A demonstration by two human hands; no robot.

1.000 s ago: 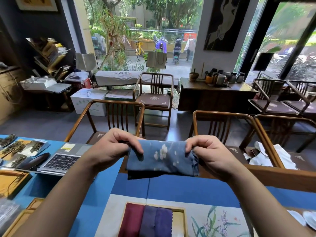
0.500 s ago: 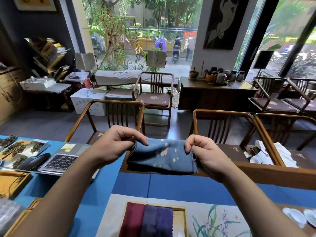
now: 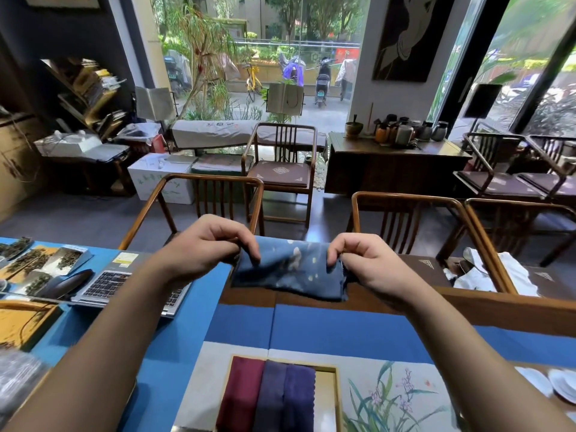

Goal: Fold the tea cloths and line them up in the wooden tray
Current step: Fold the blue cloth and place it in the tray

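A blue tea cloth (image 3: 291, 271) with white blossom prints is stretched between both hands above the table's far side, its lower edge hanging over the wooden strip. My left hand (image 3: 202, 247) pinches its left end and my right hand (image 3: 364, 263) pinches its right end. Near the bottom of the view lies the wooden tray (image 3: 328, 397) on a painted mat. Inside it, side by side from the left, are a folded maroon cloth (image 3: 240, 397), a dark purple cloth (image 3: 272, 400) and a violet cloth (image 3: 299, 400). The tray's right part is bare.
A laptop (image 3: 124, 288) and a dark oblong object (image 3: 67, 283) sit left on the blue table cover. Tea sample cards (image 3: 34, 260) lie far left. White dishes (image 3: 558, 383) stand at the right edge. Wooden chairs (image 3: 215, 198) line the far side of the table.
The cloth has been lowered and tipped forward, from held up facing me to lying flatter between my hands. Both hands have dropped slightly and moved away from me.
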